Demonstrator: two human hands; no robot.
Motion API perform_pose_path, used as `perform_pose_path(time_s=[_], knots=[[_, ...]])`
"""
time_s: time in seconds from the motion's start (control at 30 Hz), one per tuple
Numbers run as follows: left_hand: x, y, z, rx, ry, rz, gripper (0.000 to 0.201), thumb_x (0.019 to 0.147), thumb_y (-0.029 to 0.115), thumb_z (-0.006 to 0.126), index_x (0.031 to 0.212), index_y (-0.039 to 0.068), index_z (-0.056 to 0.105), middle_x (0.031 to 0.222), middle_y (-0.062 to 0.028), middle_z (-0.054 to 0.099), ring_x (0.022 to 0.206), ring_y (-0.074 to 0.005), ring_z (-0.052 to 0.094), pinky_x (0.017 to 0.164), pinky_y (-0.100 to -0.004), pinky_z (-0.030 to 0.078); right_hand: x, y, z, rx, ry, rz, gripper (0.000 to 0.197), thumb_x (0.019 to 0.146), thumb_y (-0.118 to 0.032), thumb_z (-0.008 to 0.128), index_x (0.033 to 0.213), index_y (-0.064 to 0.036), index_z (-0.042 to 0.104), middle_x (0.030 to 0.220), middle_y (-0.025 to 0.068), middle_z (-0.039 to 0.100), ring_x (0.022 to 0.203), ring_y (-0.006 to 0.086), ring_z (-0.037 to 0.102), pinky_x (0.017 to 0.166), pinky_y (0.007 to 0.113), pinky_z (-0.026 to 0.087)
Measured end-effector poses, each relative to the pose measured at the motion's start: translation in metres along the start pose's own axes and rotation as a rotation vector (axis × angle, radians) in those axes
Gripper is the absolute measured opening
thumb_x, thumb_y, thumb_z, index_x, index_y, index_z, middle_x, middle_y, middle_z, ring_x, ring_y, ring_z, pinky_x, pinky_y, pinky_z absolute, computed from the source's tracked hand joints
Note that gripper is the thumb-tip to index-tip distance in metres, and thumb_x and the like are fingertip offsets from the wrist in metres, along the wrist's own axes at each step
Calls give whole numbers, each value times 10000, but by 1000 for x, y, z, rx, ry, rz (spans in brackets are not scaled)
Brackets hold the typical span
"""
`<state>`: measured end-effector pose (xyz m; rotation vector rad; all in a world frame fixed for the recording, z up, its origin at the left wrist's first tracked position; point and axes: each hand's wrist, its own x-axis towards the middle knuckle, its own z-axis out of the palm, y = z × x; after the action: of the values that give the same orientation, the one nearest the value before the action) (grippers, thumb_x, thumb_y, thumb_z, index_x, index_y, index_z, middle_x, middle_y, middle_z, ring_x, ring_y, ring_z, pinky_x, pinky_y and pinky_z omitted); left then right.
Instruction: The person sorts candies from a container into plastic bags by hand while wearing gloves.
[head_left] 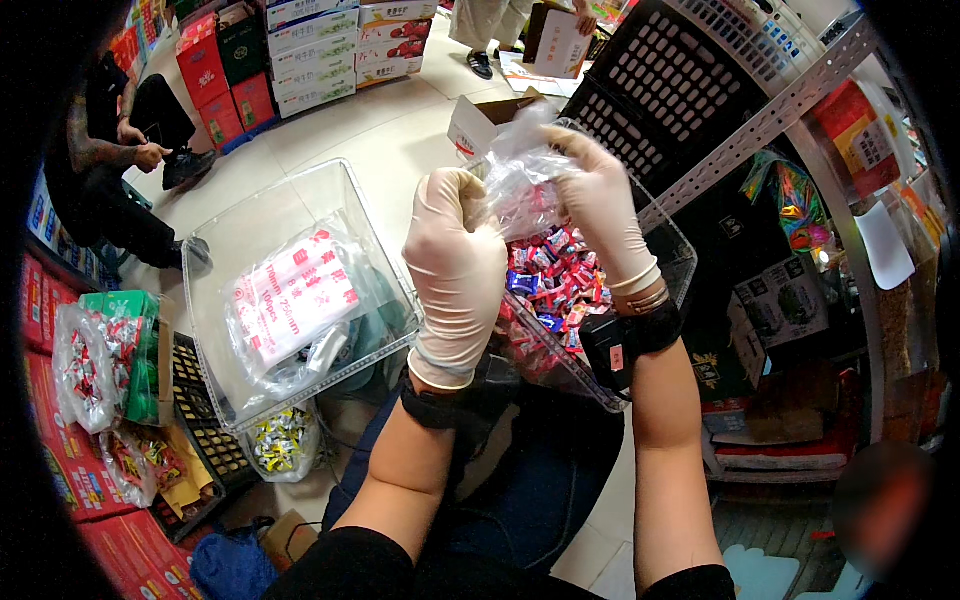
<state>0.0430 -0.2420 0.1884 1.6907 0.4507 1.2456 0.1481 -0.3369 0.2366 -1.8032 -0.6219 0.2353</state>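
Observation:
Both my hands wear thin white gloves. My left hand (455, 275) is closed, its fingertips pinching the left side of a clear plastic bag (520, 165). My right hand (607, 205) has its thumb and fingers curled on the bag's right side, slightly blurred. Something pinkish shows through the lower part of the bag, too unclear to name. Just below it lie many small wrapped candies (550, 275), red, pink and blue, in a clear plastic bin (683, 262). My wrists hide part of that bin.
At left stands another clear bin (208, 345) holding packs of plastic bags (295, 295). Below it is a bag of yellow candies (283, 440). Black crates (640, 100) and a metal shelf (745, 130) stand at right. A person (110, 150) sits at the far left; another stands at the back.

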Motion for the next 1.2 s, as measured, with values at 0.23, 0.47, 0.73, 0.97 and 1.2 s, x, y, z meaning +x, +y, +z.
perform_pose_path(time_s=[0.23,0.47,0.73,0.97,1.2], knots=[[-2,-3,5,180,35,69,253,681,-88,596,892,28,520,782,-133,541,705,-301,588,644,-364,477,10,15,-8,71,202,-99,201,896,-60,537,1071,24,591,877,47,636,701,62,556,614,208,465],[0,-6,8,166,62,40,280,721,122,738,912,41,549,799,-136,581,686,-316,587,639,-382,480,8,14,-2,218,-166,-123,286,878,-172,629,1106,-12,569,940,42,628,768,80,572,673,204,468],[-1,-22,7,36,-40,22,171,687,59,711,705,22,545,650,-150,556,640,-338,562,588,-411,431,0,0,-6,-187,-81,-107,172,766,-41,691,899,-9,587,828,42,622,764,94,569,682,233,475],[-2,-14,6,203,195,152,244,542,-32,642,702,75,492,691,-77,513,693,-277,502,668,-369,365,8,13,-18,-415,415,-322,110,736,62,560,786,-16,501,690,15,517,636,92,462,608,226,429],[3,-16,13,241,84,208,325,686,86,716,981,20,596,894,-163,606,826,-314,595,750,-402,461,10,17,-6,262,213,-237,232,855,50,482,1081,32,531,956,43,594,807,79,567,713,217,483]])
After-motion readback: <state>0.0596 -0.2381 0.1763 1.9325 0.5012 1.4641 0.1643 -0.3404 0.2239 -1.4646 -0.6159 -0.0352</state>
